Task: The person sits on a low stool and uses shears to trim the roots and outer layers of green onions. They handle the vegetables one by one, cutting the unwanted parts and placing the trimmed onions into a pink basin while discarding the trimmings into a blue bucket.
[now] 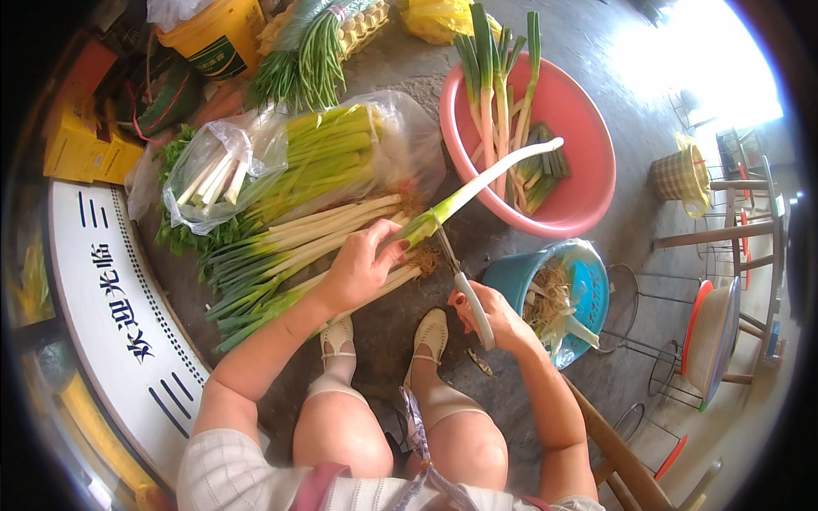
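My left hand [364,265] grips a large green onion [476,188] by its green end, the white stalk pointing up and right over the rim of a pink basin [581,128]. In my right hand [489,313] is a pair of scissors [474,308] with light grey handles, its blades astride the onion's green part. Cut green onions [489,108] stand and lie inside the basin. Left of my left hand, a pile of whole green onions [307,246] with roots lies on the floor. A blue plastic basket [498,278] by my right hand holds roots and peelings [549,294].
Behind the pile lie a clear bag of celery-like stalks [332,144] and bagged white stalks [214,179]. Farther back are long green beans [300,70], egg trays [367,29] and a yellow bucket [220,38]. A white mat [121,306] with writing curves along the left; stools [700,338] stand at right.
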`<state>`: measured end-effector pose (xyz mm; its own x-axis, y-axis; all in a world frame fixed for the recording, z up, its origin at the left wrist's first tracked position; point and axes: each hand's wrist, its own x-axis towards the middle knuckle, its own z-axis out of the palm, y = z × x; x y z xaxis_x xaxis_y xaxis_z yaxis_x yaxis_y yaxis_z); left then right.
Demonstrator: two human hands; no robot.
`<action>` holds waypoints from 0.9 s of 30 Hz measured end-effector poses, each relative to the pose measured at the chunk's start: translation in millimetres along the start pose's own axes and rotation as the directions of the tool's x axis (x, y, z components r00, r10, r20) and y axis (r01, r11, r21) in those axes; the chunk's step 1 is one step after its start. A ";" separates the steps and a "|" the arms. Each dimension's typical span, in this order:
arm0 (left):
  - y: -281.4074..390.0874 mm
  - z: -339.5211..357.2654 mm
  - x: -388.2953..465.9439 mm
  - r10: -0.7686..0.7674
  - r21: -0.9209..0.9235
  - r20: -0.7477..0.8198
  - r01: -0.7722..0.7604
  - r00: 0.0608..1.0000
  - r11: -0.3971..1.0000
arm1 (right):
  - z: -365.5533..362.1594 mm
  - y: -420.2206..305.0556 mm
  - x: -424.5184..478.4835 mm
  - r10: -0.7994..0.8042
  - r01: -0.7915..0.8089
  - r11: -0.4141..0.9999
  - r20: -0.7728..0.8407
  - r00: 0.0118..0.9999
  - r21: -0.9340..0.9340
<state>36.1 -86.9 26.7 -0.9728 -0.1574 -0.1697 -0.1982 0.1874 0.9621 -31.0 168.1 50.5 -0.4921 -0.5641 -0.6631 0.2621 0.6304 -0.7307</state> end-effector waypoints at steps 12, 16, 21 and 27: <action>-37.2 13.2 -5.3 0.106 0.366 0.014 -0.104 0.994 0.925 | 50.1 10.2 14.7 0.118 -0.001 0.942 -0.329 0.937 0.335; -17.7 40.6 -31.0 0.251 0.453 0.128 -0.282 0.960 0.846 | 60.2 -8.9 49.3 0.128 0.080 0.945 -0.582 0.803 0.318; -43.9 37.1 -7.2 0.029 0.137 0.212 -0.060 0.977 0.989 | 52.8 23.8 59.8 0.092 0.155 0.931 -0.625 0.775 0.330; -65.0 79.6 73.8 -0.247 -0.286 0.278 0.325 0.928 0.901 | 59.2 11.9 48.8 -0.096 0.228 0.966 -0.647 0.757 0.123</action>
<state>-32.3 -33.5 -65.3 -0.8873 0.0769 -0.4547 -0.4611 -0.1593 0.8729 -2.8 116.5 -0.2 -0.9344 -0.1425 -0.3265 0.2431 0.4150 -0.8767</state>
